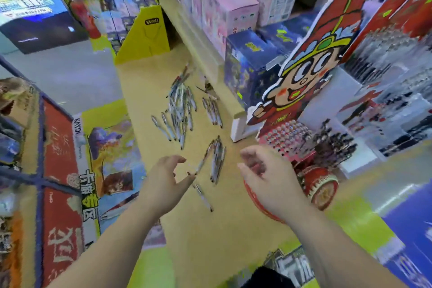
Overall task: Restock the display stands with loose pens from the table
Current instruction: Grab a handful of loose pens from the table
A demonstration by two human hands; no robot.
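Note:
Loose pens lie in groups on the tan table (149,86): a big pile (178,110) in the middle, a short row (213,111) to its right, a small bunch (216,159) nearer me and a single pen (203,196) closest. My left hand (164,181) hovers over the table with fingers apart, its fingertips right by the lower tip of the near bunch. My right hand (268,175) is open, palm turned left, empty. Just right of it stands the red cartoon display stand (289,140) with rows of pens in its slots.
Blue boxes (247,68) and pink boxes (224,4) sit on a raised shelf behind the stand. A yellow cardboard display (145,35) stands at the table's far end. More pen racks (397,91) fill the right. Red and illustrated boxes (63,170) line the left edge.

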